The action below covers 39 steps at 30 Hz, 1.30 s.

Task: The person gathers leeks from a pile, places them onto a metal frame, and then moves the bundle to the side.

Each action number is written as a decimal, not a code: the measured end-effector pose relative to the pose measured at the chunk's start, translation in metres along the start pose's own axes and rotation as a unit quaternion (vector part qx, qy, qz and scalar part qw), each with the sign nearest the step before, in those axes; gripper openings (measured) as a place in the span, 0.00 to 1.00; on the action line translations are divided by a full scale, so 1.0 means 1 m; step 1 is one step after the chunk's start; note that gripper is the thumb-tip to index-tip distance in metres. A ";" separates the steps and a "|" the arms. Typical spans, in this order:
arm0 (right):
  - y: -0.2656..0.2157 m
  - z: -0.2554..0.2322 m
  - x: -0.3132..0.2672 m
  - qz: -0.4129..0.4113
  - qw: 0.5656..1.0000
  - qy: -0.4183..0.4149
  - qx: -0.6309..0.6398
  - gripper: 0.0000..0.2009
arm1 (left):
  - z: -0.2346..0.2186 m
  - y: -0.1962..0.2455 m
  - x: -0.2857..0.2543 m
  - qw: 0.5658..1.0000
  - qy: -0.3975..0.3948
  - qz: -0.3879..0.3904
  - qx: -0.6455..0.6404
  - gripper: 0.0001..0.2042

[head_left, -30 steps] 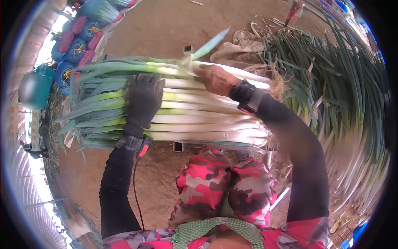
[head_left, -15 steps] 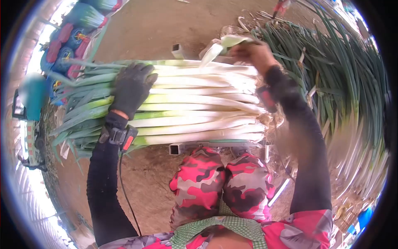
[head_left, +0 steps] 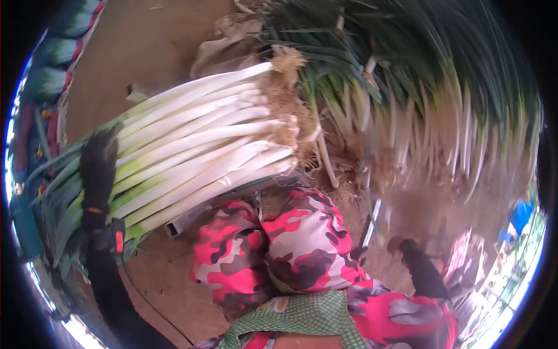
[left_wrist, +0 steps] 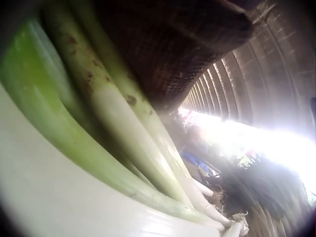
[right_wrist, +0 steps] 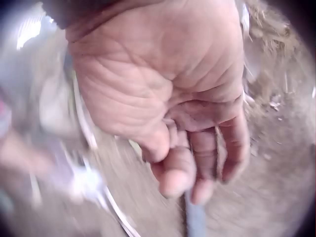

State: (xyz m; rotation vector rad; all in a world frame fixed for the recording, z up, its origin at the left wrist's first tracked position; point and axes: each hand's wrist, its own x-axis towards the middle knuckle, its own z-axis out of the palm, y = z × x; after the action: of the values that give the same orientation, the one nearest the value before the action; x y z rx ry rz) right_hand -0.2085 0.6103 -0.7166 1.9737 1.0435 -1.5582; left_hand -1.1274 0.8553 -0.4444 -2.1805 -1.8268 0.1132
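A thick row of leeks (head_left: 197,136) lies side by side, white shanks and roots to the right, green leaves to the left. My gloved left hand (head_left: 100,163) rests across their green part, fingers extended. In the left wrist view, green and white leek stems (left_wrist: 113,108) fill the near side below the dark glove (left_wrist: 173,44). My bare right hand (head_left: 400,244) hangs low over the ground, right of the knees. The right wrist view shows its palm (right_wrist: 163,74), with fingers (right_wrist: 177,173) loosely curled and nothing plainly held.
A large heap of leeks (head_left: 418,81) with long dark leaves lies to the right. Brown sacking (head_left: 229,43) sits behind the row. A square metal tube end (head_left: 172,228) sticks out near the left knee. Packed bundles (head_left: 55,81) stand at the far left.
My right hand has left the row, swinging down and right; the peeled leaf it held no longer shows in it. The view has turned right, and my left hand stays on the leeks.
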 end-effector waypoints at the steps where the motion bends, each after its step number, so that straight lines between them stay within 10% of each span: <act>1: 0.033 0.024 -0.023 0.070 0.996 -0.060 0.020 0.14 | 0.007 -0.005 -0.001 1.000 0.004 0.027 -0.002 0.17; 4: 0.089 0.087 -0.075 0.093 0.962 -0.158 0.201 0.14 | 0.013 -0.024 0.010 0.993 -0.061 0.025 -0.096 0.18; 6: 0.060 0.107 -0.086 -0.200 0.805 -0.165 0.534 0.09 | 0.021 -0.042 0.011 0.995 -0.070 0.024 -0.073 0.18; 8: 0.003 0.101 -0.037 -0.232 0.954 0.029 0.185 0.09 | 0.037 -0.083 0.002 0.998 -0.054 0.019 -0.003 0.17; 10: -0.081 0.091 0.033 -0.234 0.919 0.168 -0.271 0.10 | 0.053 -0.137 -0.019 0.997 -0.021 0.065 0.032 0.17; 12: -0.224 0.047 0.025 -0.231 0.942 0.150 -0.193 0.14 | 0.048 -0.154 -0.033 0.991 -0.044 0.102 0.077 0.18; 16: -0.388 0.008 0.076 -0.494 0.797 0.318 -0.137 0.11 | 0.013 -0.085 -0.010 0.981 -0.130 0.009 -0.142 0.19; 20: -0.473 -0.018 0.152 -0.261 0.872 0.411 -0.056 0.24 | 0.012 -0.018 0.014 0.988 -0.124 0.011 -0.093 0.21; 27: -0.476 -0.054 0.232 -0.218 0.885 0.410 0.005 0.26 | -0.003 0.005 0.013 0.985 -0.128 -0.039 -0.106 0.24; 34: -0.449 -0.022 0.144 -0.375 0.858 0.296 0.189 0.26 | 0.006 0.017 0.022 0.991 -0.093 0.013 -0.096 0.24; 38: -0.407 0.052 0.053 -0.363 0.855 0.341 0.145 0.22 | 0.006 0.009 0.019 0.985 -0.132 -0.028 -0.104 0.22; 39: -0.397 0.056 0.035 -0.278 0.918 0.211 0.186 0.23 | 0.006 0.010 0.019 0.983 -0.142 -0.041 -0.109 0.22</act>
State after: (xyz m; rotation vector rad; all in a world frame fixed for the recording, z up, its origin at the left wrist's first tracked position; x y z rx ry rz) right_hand -0.5452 0.8317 -0.7159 2.4986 1.7102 -1.7453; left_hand -1.1155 0.8737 -0.4505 -2.3298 -2.1745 0.2269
